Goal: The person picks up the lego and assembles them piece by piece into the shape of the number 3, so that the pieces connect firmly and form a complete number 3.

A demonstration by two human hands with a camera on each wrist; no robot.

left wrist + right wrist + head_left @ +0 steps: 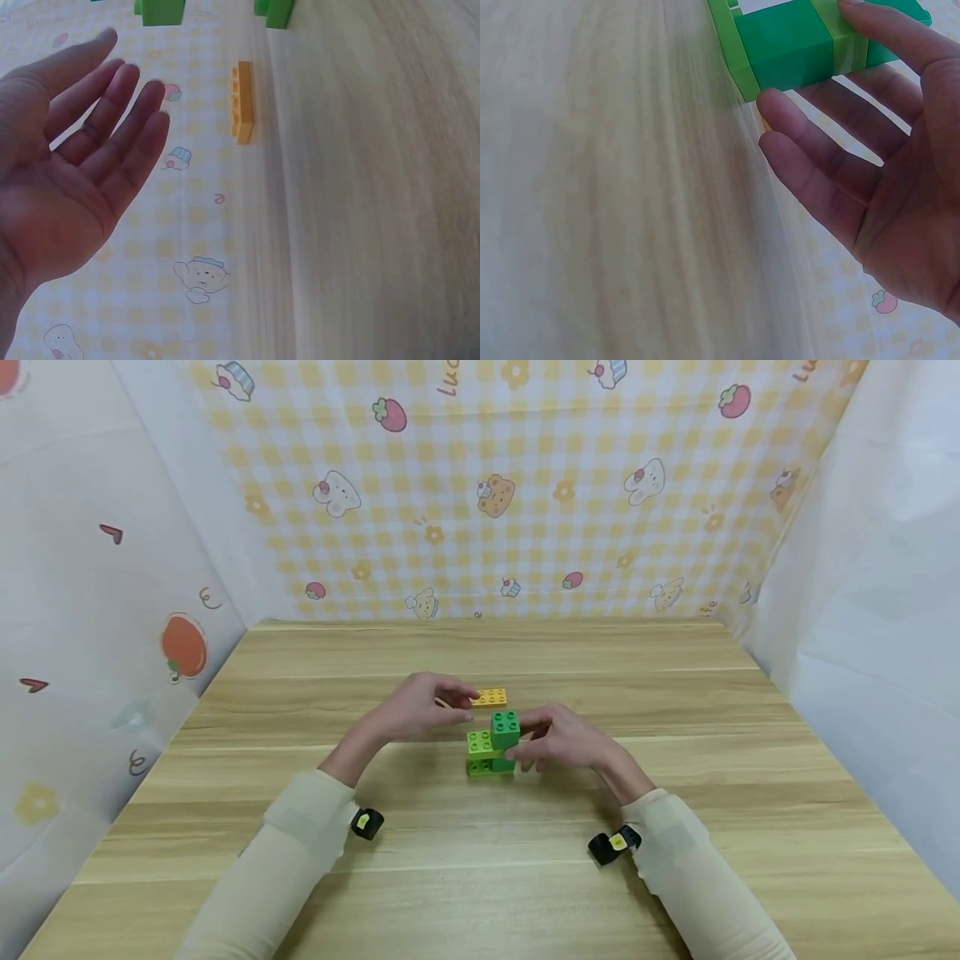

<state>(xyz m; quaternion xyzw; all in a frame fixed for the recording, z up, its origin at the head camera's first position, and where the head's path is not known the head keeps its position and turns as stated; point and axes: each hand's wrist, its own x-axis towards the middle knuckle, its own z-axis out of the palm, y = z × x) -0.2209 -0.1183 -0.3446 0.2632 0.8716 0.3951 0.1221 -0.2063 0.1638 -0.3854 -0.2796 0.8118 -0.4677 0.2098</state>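
A stack of toy building bricks (pixel 480 742) stands on the table, with light green plates at its bottom and middle. One dark green brick (pixel 506 739) tops its right side; another dark green brick (pixel 786 46) sits between the light green layers. My right hand (pixel 564 740) pinches the stack from the right, thumb on the middle light green layer (pixel 849 45), its lower fingers loosely bent. To the left of the stack, my left hand (pixel 422 706) hovers with fingers relaxed and nothing in them. Just beyond its fingertips lies an orange brick (pixel 492 697), partly covered by them in the head view.
The wooden table (pixel 480 877) runs back to a yellow checked cloth (pixel 457 552) with cartoon prints. White sheets hang at the left (pixel 67 610) and right (pixel 885 577). Black camera straps (pixel 367 823) sit at both wrists.
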